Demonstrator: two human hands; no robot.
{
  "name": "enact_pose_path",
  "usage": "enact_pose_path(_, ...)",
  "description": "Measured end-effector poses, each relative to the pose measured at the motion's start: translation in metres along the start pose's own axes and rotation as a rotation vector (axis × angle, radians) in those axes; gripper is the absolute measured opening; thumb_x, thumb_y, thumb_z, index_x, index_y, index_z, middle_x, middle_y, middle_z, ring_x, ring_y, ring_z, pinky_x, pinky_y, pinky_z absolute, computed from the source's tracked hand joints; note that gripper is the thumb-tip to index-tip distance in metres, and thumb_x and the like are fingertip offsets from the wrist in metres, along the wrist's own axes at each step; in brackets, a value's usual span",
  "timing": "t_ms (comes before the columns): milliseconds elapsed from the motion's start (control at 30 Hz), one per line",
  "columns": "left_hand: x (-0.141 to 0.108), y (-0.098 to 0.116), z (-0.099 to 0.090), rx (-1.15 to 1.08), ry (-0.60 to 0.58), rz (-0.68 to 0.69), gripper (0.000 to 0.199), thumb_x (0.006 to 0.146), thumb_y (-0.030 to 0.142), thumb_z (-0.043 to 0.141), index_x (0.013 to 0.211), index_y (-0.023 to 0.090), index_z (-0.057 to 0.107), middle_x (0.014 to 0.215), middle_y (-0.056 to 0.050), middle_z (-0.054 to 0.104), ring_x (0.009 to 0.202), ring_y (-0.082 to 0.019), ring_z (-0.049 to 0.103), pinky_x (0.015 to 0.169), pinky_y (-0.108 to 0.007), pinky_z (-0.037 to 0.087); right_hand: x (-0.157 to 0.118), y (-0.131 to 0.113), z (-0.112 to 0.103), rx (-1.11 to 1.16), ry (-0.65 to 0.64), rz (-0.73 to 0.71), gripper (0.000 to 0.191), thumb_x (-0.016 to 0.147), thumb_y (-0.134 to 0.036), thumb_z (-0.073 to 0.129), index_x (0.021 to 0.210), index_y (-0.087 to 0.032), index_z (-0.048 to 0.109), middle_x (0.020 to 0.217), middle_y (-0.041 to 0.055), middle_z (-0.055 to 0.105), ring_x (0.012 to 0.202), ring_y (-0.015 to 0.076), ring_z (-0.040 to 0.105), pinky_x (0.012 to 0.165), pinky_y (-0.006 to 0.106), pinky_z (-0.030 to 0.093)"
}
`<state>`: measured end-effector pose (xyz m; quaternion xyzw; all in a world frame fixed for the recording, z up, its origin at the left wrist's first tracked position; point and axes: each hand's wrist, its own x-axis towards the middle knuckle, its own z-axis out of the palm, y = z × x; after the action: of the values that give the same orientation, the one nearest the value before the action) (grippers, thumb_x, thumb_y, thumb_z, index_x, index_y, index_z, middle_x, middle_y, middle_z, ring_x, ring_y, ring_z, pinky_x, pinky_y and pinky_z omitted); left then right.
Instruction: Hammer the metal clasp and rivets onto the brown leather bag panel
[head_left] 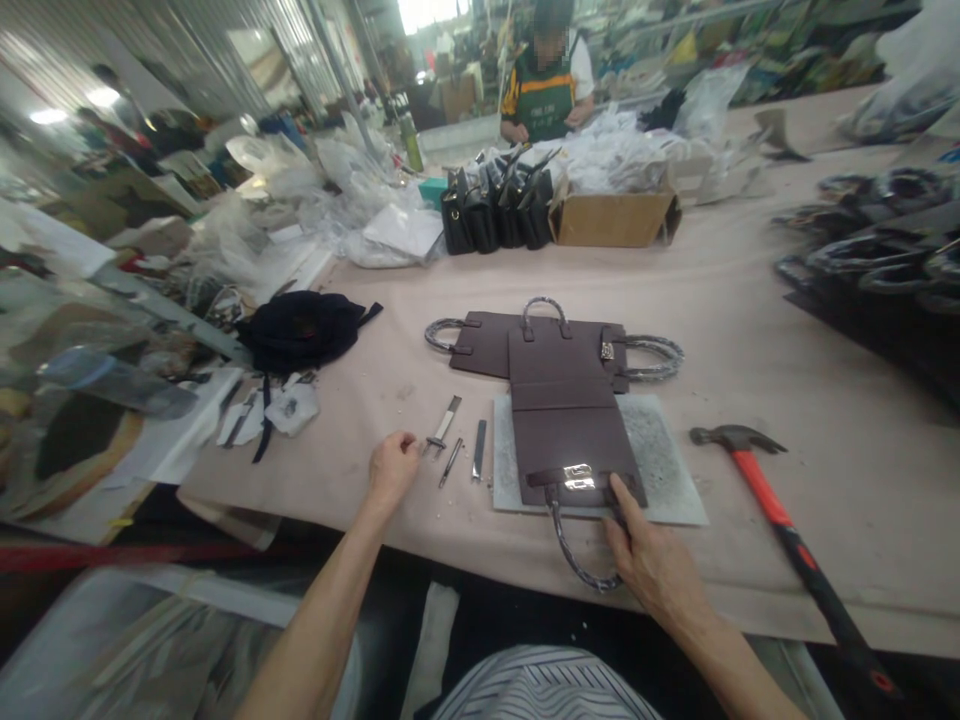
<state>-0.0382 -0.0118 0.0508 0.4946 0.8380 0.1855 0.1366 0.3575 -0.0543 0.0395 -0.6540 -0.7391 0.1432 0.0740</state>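
A dark brown leather bag panel (566, 435) lies on a pale slab (664, 450), its near edge bearing a shiny metal plate (579, 477) and a plastic-wrapped handle (574, 560). My right hand (649, 555) grips the near right corner beside the handle's end, fingertip on top; its lower fingers are partly hidden. My left hand (394, 468) is closed in a pinch above the table, left of a metal tool with prongs (444, 425); what it pinches is too small to make out. A thin punch (451, 462) and a flat metal bar (479, 450) lie close by.
A claw hammer (772, 490) with a red and black handle lies to the right. Further bag pieces with wrapped handles (484, 340) lie behind. Black bags (495, 210) and a cardboard box (615, 218) stand farther back, before a co-worker (551, 95). A dark cloth bag (300, 330) lies left.
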Motion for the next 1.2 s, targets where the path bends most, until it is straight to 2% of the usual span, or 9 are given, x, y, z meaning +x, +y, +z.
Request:
enact_pose_path(400, 0.024, 0.040, 0.016, 0.259, -0.166, 0.079, 0.031, 0.085, 0.048, 0.064, 0.080, 0.018, 0.069, 0.089, -0.018, 0.073, 0.087, -0.035, 0.070, 0.071, -0.040, 0.050, -0.002, -0.013, -0.019, -0.091, -0.140, 0.024, 0.058, 0.101, -0.031, 0.039, 0.156, -0.012, 0.033, 0.078, 0.0091, 0.075, 0.066, 0.0245, 0.071, 0.060, 0.031, 0.044)
enact_pose_path(500, 0.036, 0.047, 0.017, 0.291, -0.215, 0.031, 0.029, 0.079, 0.047, 0.069, 0.075, 0.019, 0.066, 0.082, -0.018, 0.073, 0.086, -0.036, 0.070, 0.071, -0.041, 0.052, 0.002, -0.021, -0.034, -0.170, -0.086, -0.001, 0.049, 0.102, -0.036, 0.041, 0.145, -0.014, 0.050, 0.090, 0.0115, 0.075, 0.070, 0.0244, 0.070, 0.060, 0.032, 0.042)
enact_pose_path(633, 0.050, 0.053, 0.019, 0.255, -0.261, 0.019, 0.017, 0.069, 0.031, 0.074, 0.064, 0.019, 0.063, 0.072, -0.014, 0.071, 0.089, -0.036, 0.071, 0.076, -0.040, 0.052, 0.018, -0.037, -0.054, -0.028, 0.144, -0.214, 0.037, 0.102, -0.035, 0.043, 0.126, -0.016, 0.064, 0.104, 0.0126, 0.069, 0.092, 0.0246, 0.065, 0.079, 0.036, 0.045)
enact_pose_path(733, 0.056, 0.052, 0.017, 0.177, -0.300, 0.001, 0.019, 0.063, 0.023, 0.074, 0.052, 0.020, 0.058, 0.056, -0.011, 0.062, 0.082, -0.035, 0.070, 0.075, -0.040, 0.052, 0.027, -0.049, -0.057, 0.142, 0.150, -0.390, 0.027, 0.099, -0.027, 0.048, 0.116, -0.020, 0.068, 0.117, 0.0105, 0.065, 0.107, 0.0246, 0.058, 0.094, 0.040, 0.041)
enact_pose_path(800, 0.055, 0.047, 0.013, 0.087, -0.328, -0.022, 0.021, 0.063, 0.024, 0.074, 0.050, 0.019, 0.058, 0.051, -0.009, 0.059, 0.075, -0.033, 0.070, 0.072, -0.039, 0.053, 0.028, -0.055, -0.052, 0.174, 0.092, -0.436, 0.024, 0.096, -0.024, 0.051, 0.112, -0.023, 0.070, 0.122, 0.0096, 0.063, 0.112, 0.0258, 0.054, 0.103, 0.046, 0.037)
enact_pose_path(900, 0.045, 0.038, 0.009, -0.108, -0.367, -0.045, 0.024, 0.074, 0.039, 0.068, 0.067, 0.016, 0.065, 0.060, -0.007, 0.064, 0.068, -0.025, 0.068, 0.066, -0.034, 0.054, 0.020, -0.059, -0.036, 0.174, 0.008, -0.434, 0.026, 0.093, -0.022, 0.054, 0.115, -0.025, 0.070, 0.136, 0.0104, 0.056, 0.127, 0.0288, 0.048, 0.116, 0.056, 0.025)
enact_pose_path(1000, 0.024, 0.036, 0.011, -0.554, -0.353, -0.091, 0.040, 0.070, 0.052, 0.072, 0.081, 0.014, 0.065, 0.073, -0.006, 0.069, 0.068, -0.020, 0.067, 0.066, -0.031, 0.056, 0.013, -0.058, -0.022, 0.167, -0.026, -0.398, 0.031, 0.094, -0.022, 0.054, 0.121, -0.027, 0.068, 0.148, 0.0105, 0.048, 0.141, 0.0306, 0.037, 0.120, 0.059, 0.018)
enact_pose_path(1100, -0.004, 0.049, 0.020, -1.005, -0.299, -0.104, 0.050, 0.057, 0.049, 0.085, 0.086, 0.013, 0.066, 0.081, -0.006, 0.071, 0.074, -0.019, 0.068, 0.075, -0.033, 0.058, 0.011, -0.056, -0.015, 0.155, -0.038, -0.388, 0.033, 0.095, -0.022, 0.053, 0.125, -0.029, 0.067, 0.150, 0.0098, 0.047, 0.144, 0.0305, 0.033, 0.121, 0.059, 0.018)
enact_pose_path(1200, -0.029, 0.069, 0.032, -1.136, -0.282, -0.048, 0.048, 0.061, 0.042, 0.087, 0.096, 0.014, 0.068, 0.091, -0.007, 0.074, 0.083, -0.019, 0.070, 0.083, -0.034, 0.058, 0.013, -0.055, -0.014, 0.129, -0.061, -0.400, 0.034, 0.096, -0.023, 0.053, 0.126, -0.032, 0.067, 0.150, 0.0090, 0.047, 0.144, 0.0310, 0.032, 0.121, 0.060, 0.018)
